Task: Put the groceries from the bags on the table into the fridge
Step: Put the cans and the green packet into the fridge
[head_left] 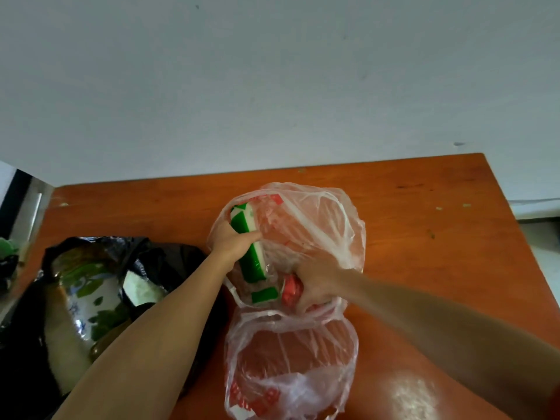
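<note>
A clear pinkish plastic bag (318,225) lies on the orange wooden table (439,237). My left hand (231,242) reaches into it and grips a green and white carton (251,262). At the bag's near side my right hand (316,283) is closed around a red can (291,294). A second green and white piece (264,296) shows between the two hands. Another clear bag with red print (288,365) lies closer to me, looking flat.
A black plastic bag (91,298) sits at the table's left, open, with a white and green packet (88,301) and a white packet (141,291) inside. A pale wall runs behind the table. A dark and silver surface (24,201) stands at the far left.
</note>
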`<state>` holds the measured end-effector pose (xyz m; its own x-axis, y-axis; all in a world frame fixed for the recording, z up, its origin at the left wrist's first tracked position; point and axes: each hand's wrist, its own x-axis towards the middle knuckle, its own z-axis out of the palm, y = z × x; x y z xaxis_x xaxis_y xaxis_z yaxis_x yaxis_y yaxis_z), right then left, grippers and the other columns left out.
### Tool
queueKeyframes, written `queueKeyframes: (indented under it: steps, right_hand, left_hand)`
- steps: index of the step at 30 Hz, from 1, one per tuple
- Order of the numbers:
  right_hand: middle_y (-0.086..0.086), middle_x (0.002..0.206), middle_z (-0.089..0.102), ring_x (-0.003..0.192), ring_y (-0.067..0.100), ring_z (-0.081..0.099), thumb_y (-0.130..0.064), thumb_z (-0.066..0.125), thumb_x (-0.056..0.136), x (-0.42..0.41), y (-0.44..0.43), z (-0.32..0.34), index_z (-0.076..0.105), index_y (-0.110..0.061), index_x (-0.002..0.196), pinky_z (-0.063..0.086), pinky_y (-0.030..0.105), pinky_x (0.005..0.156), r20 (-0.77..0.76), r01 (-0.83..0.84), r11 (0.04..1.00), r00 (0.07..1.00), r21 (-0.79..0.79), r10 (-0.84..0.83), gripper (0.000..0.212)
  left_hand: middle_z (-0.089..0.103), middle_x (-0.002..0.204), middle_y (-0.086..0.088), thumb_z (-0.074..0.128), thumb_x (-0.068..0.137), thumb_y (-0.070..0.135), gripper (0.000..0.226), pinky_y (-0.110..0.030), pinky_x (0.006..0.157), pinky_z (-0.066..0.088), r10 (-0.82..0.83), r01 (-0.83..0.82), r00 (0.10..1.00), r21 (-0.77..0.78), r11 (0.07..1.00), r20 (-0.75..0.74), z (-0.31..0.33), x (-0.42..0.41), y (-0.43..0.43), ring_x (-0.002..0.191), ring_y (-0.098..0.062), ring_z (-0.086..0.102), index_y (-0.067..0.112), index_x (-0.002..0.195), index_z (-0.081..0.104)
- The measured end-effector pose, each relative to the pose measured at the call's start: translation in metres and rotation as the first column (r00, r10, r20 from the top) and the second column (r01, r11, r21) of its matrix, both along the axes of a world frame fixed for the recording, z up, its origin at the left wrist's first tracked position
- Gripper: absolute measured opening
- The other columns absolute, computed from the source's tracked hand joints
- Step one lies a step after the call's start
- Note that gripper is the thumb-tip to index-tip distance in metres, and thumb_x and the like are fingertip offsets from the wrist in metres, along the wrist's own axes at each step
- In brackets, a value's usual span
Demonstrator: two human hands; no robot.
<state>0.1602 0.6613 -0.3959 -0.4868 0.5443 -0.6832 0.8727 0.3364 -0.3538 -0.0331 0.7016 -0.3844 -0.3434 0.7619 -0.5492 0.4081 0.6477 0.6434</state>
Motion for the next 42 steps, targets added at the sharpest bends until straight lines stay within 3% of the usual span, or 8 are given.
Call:
queueKeyframes:
  steps: [5, 9, 14, 19, 27, 30, 36, 42]
  right_hand:
    - [-0.003, 0.097, 0.063, 0.086, 0.018, 0.061, -0.034, 0.085, 0.05, 0.015, 0.008, 0.034, 0.054, -0.022, 0.106, 0.056, 0.039, 0.077, -0.27, 0.421, 0.906, 0.878, 0.042, -0.395, 0.065]
    - [-0.003, 0.106, 0.061, 0.096, 0.017, 0.06, -0.027, 0.088, 0.057, 0.012, 0.002, 0.073, 0.046, -0.021, 0.119, 0.053, 0.029, 0.079, -0.436, 0.652, 0.751, 0.709, 0.107, -0.553, 0.075]
    - [-0.002, 0.11, 0.062, 0.1, 0.017, 0.061, -0.03, 0.088, 0.059, 0.004, -0.035, 0.127, 0.046, -0.016, 0.124, 0.055, 0.032, 0.081, -0.603, 0.845, 0.5, 0.501, 0.189, -0.62, 0.078]
    - [-0.004, 0.104, 0.065, 0.094, 0.016, 0.063, -0.038, 0.087, 0.058, 0.014, -0.103, 0.169, 0.048, -0.02, 0.12, 0.057, 0.034, 0.077, -0.622, 0.888, 0.333, 0.459, 0.316, -0.634, 0.076]
    - [-0.006, 0.099, 0.063, 0.087, 0.013, 0.061, -0.043, 0.085, 0.06, 0.079, -0.247, 0.212, 0.048, -0.023, 0.118, 0.053, 0.026, 0.071, -0.579, 0.887, 0.095, 0.373, 0.452, -0.725, 0.072]
    - [-0.004, 0.097, 0.064, 0.085, 0.016, 0.062, -0.042, 0.085, 0.057, 0.114, -0.325, 0.225, 0.049, -0.024, 0.112, 0.052, 0.028, 0.068, -0.578, 0.879, -0.041, 0.276, 0.474, -0.768, 0.068]
    - [-0.005, 0.098, 0.059, 0.091, 0.019, 0.06, -0.043, 0.085, 0.06, 0.184, -0.505, 0.244, 0.047, -0.024, 0.118, 0.052, 0.032, 0.075, -0.562, 0.803, -0.287, 0.071, 0.522, -0.824, 0.072]
    - [0.001, 0.103, 0.066, 0.09, 0.023, 0.063, -0.053, 0.081, 0.056, 0.246, -0.7, 0.252, 0.048, -0.028, 0.111, 0.053, 0.036, 0.08, -0.561, 0.696, -0.491, -0.151, 0.524, -0.814, 0.068]
  left_hand:
    - [0.061, 0.114, 0.002, 0.084, 0.064, 0.027, 0.076, -0.041, 0.087, 0.052, -0.025, 0.017, 0.998, 0.14, 0.99, 0.057, 0.035, -0.009, -0.006, 0.101, -0.021, 0.062, 0.021, 0.129, 0.046]
    - [0.057, 0.111, 0.0, 0.082, 0.07, 0.029, 0.063, -0.038, 0.081, 0.051, -0.06, 0.039, 0.995, 0.244, 0.969, 0.082, 0.073, -0.022, -0.01, 0.096, -0.021, 0.059, 0.02, 0.118, 0.043]
    - [0.06, 0.112, -0.004, 0.081, 0.071, 0.035, 0.066, -0.045, 0.087, 0.054, -0.259, 0.23, 0.965, 0.373, 0.899, 0.03, 0.121, -0.037, -0.027, 0.097, -0.024, 0.063, 0.019, 0.122, 0.043]
    - [0.057, 0.115, -0.006, 0.077, 0.067, 0.042, 0.07, -0.041, 0.079, 0.055, -0.454, 0.459, 0.882, 0.445, 0.769, -0.125, 0.167, -0.026, -0.059, 0.095, -0.026, 0.062, 0.023, 0.126, 0.044]
    - [0.04, 0.115, -0.006, 0.079, 0.068, 0.042, 0.077, -0.032, 0.078, 0.048, -0.699, 0.767, 0.631, 0.407, 0.496, -0.337, 0.214, 0.064, -0.132, 0.09, -0.022, 0.053, 0.019, 0.133, 0.047]
    - [0.053, 0.109, 0.001, 0.08, 0.066, 0.039, 0.076, -0.027, 0.069, 0.049, -0.801, 0.861, 0.457, 0.418, 0.29, -0.386, 0.225, 0.115, -0.181, 0.087, -0.018, 0.058, 0.018, 0.132, 0.048]
    - [0.058, 0.109, -0.003, 0.079, 0.061, 0.043, 0.075, -0.029, 0.071, 0.051, -0.837, 0.92, 0.17, 0.389, -0.055, -0.52, 0.244, 0.235, -0.307, 0.088, -0.018, 0.057, 0.018, 0.126, 0.049]
    - [0.055, 0.126, -0.01, 0.081, 0.058, 0.042, 0.087, -0.034, 0.09, 0.047, -0.85, 0.876, -0.037, 0.392, -0.28, -0.525, 0.237, 0.354, -0.465, 0.108, -0.025, 0.054, 0.018, 0.134, 0.047]
